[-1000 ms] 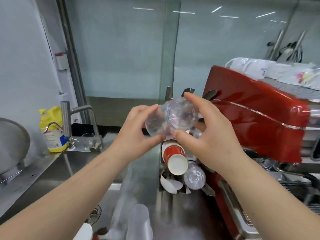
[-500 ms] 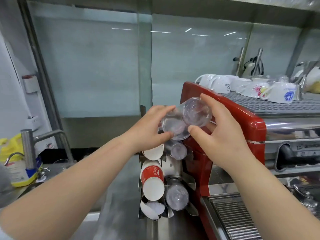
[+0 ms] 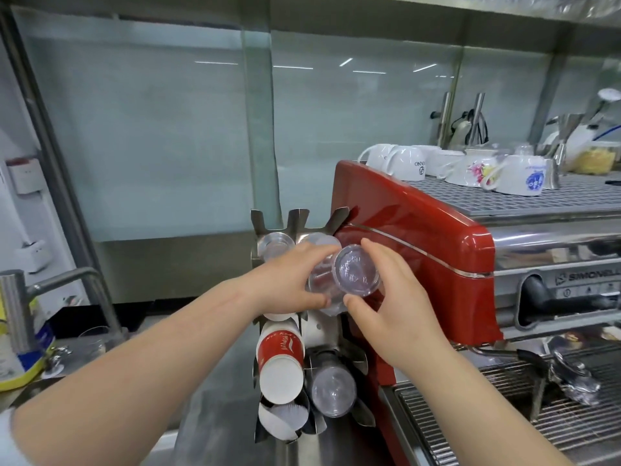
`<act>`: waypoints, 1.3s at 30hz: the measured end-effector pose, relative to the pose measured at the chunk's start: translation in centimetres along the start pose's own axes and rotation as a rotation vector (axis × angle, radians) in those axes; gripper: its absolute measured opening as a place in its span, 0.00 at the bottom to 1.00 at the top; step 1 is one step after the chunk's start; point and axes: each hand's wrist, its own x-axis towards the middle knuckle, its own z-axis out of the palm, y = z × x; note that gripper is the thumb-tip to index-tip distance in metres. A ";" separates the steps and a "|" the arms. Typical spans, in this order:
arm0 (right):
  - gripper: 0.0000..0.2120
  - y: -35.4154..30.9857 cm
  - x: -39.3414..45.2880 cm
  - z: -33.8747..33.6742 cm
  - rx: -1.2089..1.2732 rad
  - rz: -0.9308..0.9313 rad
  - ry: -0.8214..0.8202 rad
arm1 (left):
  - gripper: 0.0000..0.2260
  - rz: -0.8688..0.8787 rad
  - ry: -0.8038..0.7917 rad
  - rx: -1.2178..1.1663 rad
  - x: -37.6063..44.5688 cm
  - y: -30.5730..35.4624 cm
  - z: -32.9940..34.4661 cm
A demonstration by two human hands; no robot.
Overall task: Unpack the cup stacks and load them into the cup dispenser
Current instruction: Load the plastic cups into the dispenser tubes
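A stack of clear plastic cups (image 3: 353, 275) lies on its side, its base facing me, in front of the steel cup dispenser (image 3: 314, 327). My left hand (image 3: 289, 284) grips the stack from the left, fingers and thumb curled round it. My right hand (image 3: 386, 297) holds it from the right, thumb under and fingers over the base. The stack sits at a right-hand slot in the dispenser's upper half. Lower slots hold a red-and-white paper cup stack (image 3: 280, 361), a clear cup stack (image 3: 332, 391) and white cups (image 3: 282, 422). A top slot holds clear cups (image 3: 277, 245).
A red espresso machine (image 3: 413, 250) stands directly right of the dispenser, white ceramic cups (image 3: 470, 168) on its top grate. A steel tap (image 3: 64, 280) and a yellow bottle (image 3: 20, 368) are at the left by the sink. A glass wall runs behind.
Both hands carried the clear cup stack down and into the dispenser's right-hand slot area; the view shifted from the sink side toward the dispenser and coffee machine.
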 end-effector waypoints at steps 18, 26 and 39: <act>0.32 4.3 0.6 4.1 0.062 0.084 -0.012 | 0.24 -0.073 -0.191 0.179 3.1 0.2 0.9; 0.31 5.2 1.6 5.2 0.080 0.056 -0.001 | 0.22 -0.044 -0.102 0.210 2.7 -0.1 -0.1; 0.33 6.9 2.0 7.3 0.088 0.111 -0.012 | 0.23 -0.128 -0.122 0.242 2.9 -0.2 -0.4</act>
